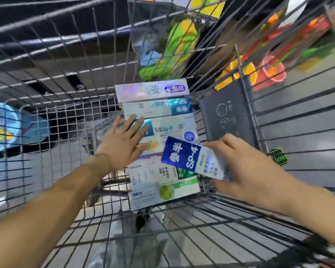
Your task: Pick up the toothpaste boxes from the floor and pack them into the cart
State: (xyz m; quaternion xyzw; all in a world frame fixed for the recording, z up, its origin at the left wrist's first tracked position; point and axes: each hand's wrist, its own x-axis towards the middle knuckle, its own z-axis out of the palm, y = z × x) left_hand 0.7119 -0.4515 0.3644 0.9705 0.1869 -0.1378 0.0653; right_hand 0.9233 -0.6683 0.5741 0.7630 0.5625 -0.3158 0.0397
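Right fingers gripping blue toothpaste box, above boxes in cart

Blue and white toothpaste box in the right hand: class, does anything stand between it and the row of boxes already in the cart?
Nothing visible does. The right hand holds the blue and white box tilted just above the row of boxes. The left hand rests flat on the row's left side, clear of the box.

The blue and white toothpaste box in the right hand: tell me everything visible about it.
The blue and white toothpaste box looks like glossy cardboard, long and rectangular, one end deep blue with white characters and "SP-4", the other white with small print. It is tilted, above the row of boxes in the cart. The right hand grips its white end; the left hand does not touch it.
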